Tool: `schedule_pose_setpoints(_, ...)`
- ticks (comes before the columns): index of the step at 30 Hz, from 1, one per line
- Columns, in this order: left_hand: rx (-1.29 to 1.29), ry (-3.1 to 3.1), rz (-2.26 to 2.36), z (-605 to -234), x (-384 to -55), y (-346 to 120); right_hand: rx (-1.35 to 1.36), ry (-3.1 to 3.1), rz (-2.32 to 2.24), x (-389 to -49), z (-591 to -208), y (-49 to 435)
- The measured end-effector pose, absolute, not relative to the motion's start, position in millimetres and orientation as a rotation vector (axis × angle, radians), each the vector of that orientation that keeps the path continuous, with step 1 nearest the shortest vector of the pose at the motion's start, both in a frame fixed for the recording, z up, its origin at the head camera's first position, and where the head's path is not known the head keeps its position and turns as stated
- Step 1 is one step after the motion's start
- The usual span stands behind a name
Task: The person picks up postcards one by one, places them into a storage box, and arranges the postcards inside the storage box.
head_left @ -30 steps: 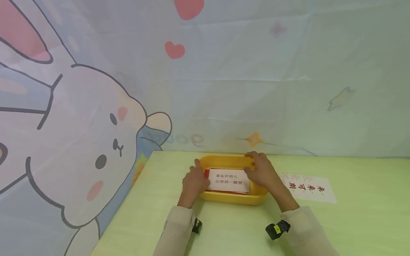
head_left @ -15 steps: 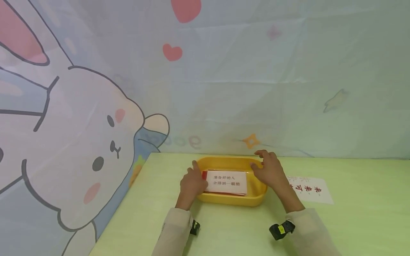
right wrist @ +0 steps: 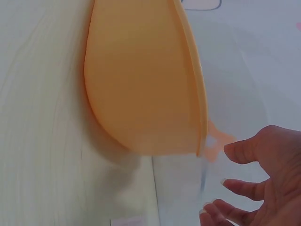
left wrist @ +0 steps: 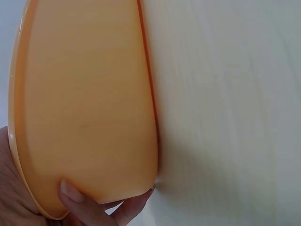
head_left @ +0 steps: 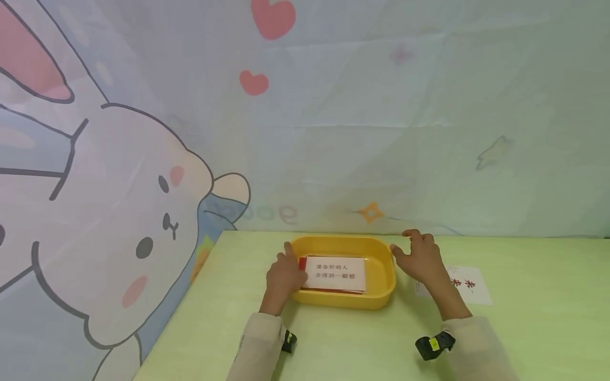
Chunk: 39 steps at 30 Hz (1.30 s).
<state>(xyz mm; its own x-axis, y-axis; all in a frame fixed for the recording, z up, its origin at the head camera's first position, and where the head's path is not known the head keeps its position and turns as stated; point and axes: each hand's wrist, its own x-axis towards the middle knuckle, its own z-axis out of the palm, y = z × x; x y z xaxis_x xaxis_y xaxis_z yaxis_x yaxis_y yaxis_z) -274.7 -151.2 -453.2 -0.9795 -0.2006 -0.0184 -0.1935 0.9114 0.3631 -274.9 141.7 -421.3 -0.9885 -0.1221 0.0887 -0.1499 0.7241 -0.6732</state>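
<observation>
A yellow oval plastic basin [head_left: 343,301] stands on the table with a stack of cards inside. The top card [head_left: 335,274] is white with printed characters, and red edges show below it. My left hand [head_left: 283,275] grips the basin's left end over the rim; in the left wrist view, fingers [left wrist: 82,205] lie against the outer wall. Just beyond the right end, my right hand [head_left: 421,259] is held apart from the basin, fingers loosely bent around nothing. The right wrist view shows a gap between that hand and the basin's rim [right wrist: 200,113].
A white sheet with red characters [head_left: 472,288] lies on the light green table [head_left: 548,317], partly covered by the right hand and wrist. Behind the table hangs a backdrop cloth [head_left: 333,132] with a cartoon rabbit and hearts.
My right hand has let go of the basin's right end and moved right, away from it. My left hand keeps its grip at the left end. The head view has shifted slightly.
</observation>
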Motion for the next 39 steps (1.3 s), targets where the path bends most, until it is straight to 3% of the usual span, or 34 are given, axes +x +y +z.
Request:
schedule_pose_setpoints(9, 0.294, -3.028, -0.57, -459.1, -275.2, -155.7, 0.215, -3.002, 0.924, -277.8, -431.5, 167.7)
schedule_pose_setpoints(25, 0.301, -3.049, -0.579, -455.1, -273.9, -151.6, -0.077, -3.195, 0.998, -272.1, -439.6, 200.4)
schedule_pose_setpoints(39, 0.305, -3.06, -0.562, -456.0, -277.4, -151.7, 0.021, -3.225, 0.777, -270.5, -447.2, 217.9)
